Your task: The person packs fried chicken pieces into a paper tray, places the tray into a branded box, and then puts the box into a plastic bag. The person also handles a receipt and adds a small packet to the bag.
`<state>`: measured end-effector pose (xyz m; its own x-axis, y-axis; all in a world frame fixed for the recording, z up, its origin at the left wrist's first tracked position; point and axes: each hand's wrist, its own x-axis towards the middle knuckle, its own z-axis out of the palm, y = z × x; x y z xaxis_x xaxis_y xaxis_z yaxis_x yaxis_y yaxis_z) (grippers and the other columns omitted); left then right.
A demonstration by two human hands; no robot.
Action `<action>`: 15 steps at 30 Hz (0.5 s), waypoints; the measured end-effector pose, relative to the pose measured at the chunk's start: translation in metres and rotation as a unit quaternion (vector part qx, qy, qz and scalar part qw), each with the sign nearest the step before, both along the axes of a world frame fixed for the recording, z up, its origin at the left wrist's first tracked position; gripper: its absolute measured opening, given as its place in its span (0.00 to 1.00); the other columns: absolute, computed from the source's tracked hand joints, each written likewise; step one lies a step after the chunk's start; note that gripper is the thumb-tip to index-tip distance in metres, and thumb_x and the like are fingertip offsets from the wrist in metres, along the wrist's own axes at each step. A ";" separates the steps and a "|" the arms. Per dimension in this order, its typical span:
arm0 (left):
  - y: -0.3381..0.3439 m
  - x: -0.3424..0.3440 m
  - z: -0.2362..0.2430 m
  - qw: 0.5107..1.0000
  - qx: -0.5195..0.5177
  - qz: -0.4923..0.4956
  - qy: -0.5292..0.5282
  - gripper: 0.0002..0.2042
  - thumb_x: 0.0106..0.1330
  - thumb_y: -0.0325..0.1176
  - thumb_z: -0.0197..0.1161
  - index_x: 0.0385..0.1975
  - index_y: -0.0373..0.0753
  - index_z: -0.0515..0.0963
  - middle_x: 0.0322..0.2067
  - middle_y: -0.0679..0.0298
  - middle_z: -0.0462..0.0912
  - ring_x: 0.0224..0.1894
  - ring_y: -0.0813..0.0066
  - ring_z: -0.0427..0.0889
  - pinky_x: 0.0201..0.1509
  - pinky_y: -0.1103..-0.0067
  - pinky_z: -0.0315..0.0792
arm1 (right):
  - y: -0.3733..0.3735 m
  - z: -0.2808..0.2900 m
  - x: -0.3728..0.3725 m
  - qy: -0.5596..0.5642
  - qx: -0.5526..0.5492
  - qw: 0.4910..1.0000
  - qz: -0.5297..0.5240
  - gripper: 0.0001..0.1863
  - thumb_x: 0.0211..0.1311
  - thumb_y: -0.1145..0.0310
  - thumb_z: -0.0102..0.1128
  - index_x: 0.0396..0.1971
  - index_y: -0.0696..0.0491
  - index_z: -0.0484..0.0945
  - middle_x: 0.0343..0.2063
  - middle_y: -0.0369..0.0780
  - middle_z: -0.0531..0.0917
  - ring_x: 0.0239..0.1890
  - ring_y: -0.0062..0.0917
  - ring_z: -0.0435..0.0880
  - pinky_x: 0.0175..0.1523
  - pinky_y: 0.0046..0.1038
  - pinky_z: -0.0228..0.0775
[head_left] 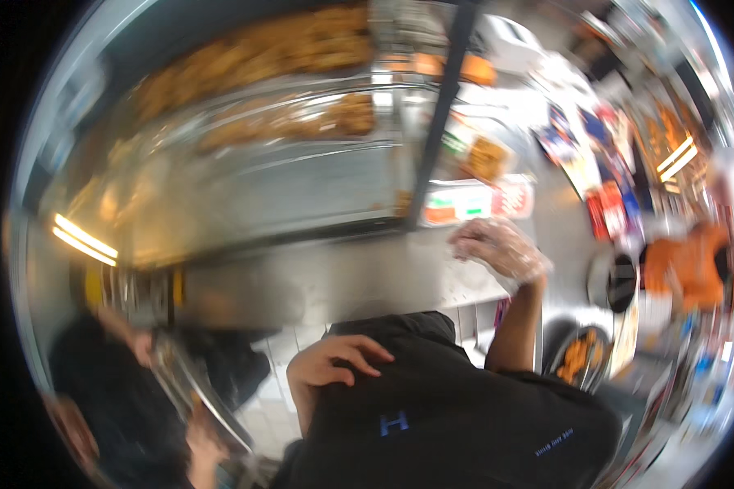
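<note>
My left hand (338,367) is bare and rests against the front of my black shirt (465,432), its fingers loosely bent and apart. It holds nothing that I can see. A clear plastic glove covers my right hand (501,251), which hovers over the counter edge with drooping fingers and no visible object in them. Just beyond that hand lies a white, red and green package (477,201). Further back is a piece of golden-brown fried food (488,159) in a wrapper. Motion blur softens much of the view.
A glass-fronted case (277,187) holds trays of fried food (261,49). At lower left, another person in black (90,383) holds a metal tray (192,375). A person in orange (685,265) is at far right. A dark container of fried pieces (579,354) stands beside my right arm.
</note>
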<state>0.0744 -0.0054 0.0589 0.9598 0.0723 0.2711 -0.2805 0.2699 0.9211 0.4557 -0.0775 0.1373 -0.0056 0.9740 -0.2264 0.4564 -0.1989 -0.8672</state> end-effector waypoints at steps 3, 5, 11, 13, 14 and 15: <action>0.006 0.005 0.000 0.985 -0.071 -0.069 0.138 0.21 0.67 0.46 0.70 0.53 0.36 0.83 0.63 0.50 0.76 0.58 0.62 0.79 0.57 0.70 0.73 | -0.034 -0.019 0.027 -0.001 -0.120 0.990 -0.068 0.15 0.70 0.63 0.60 0.46 0.61 0.83 0.35 0.43 0.88 0.39 0.26 0.88 0.48 0.29 0.79; 0.013 0.012 -0.004 0.972 -0.081 -0.104 0.195 0.25 0.67 0.48 0.70 0.57 0.37 0.81 0.65 0.50 0.74 0.58 0.65 0.79 0.55 0.72 0.72 | -0.054 -0.035 0.037 -0.077 -0.173 0.968 -0.164 0.17 0.70 0.62 0.61 0.48 0.61 0.83 0.36 0.43 0.89 0.40 0.27 0.88 0.49 0.30 0.79; 0.020 0.028 -0.015 0.954 0.067 -0.104 0.275 0.37 0.69 0.56 0.64 0.71 0.38 0.67 0.74 0.49 0.61 0.71 0.60 0.68 0.66 0.71 0.67 | -0.100 -0.059 0.069 -0.064 -0.184 0.927 -0.321 0.21 0.69 0.60 0.61 0.55 0.58 0.81 0.42 0.45 0.89 0.42 0.29 0.88 0.51 0.31 0.78; 0.017 0.032 -0.019 0.893 0.206 -0.066 0.395 0.39 0.70 0.57 0.62 0.73 0.37 0.63 0.76 0.48 0.57 0.76 0.57 0.61 0.73 0.69 0.62 | -0.099 -0.067 0.078 -0.061 -0.191 0.923 -0.328 0.21 0.68 0.60 0.62 0.54 0.57 0.81 0.43 0.46 0.89 0.43 0.30 0.88 0.52 0.32 0.78; 0.016 0.033 -0.020 0.877 0.189 -0.054 0.438 0.37 0.73 0.57 0.57 0.75 0.40 0.61 0.76 0.47 0.55 0.79 0.54 0.54 0.78 0.68 0.53 | -0.094 -0.071 0.081 -0.070 -0.169 0.925 -0.333 0.21 0.68 0.60 0.62 0.54 0.57 0.81 0.43 0.46 0.89 0.43 0.31 0.88 0.51 0.32 0.78; 0.016 0.034 -0.022 0.894 0.148 -0.036 0.422 0.35 0.74 0.55 0.58 0.75 0.42 0.61 0.76 0.48 0.56 0.78 0.55 0.56 0.78 0.68 0.54 | -0.088 -0.072 0.083 -0.087 -0.150 0.923 -0.343 0.20 0.68 0.61 0.62 0.54 0.57 0.81 0.42 0.46 0.89 0.43 0.31 0.88 0.51 0.33 0.78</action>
<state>0.1086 0.0104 0.0372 0.8304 0.0477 -0.5551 0.5567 -0.0303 0.8301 0.5389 -0.1652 0.0654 0.6515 0.6280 -0.4257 0.2616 -0.7126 -0.6509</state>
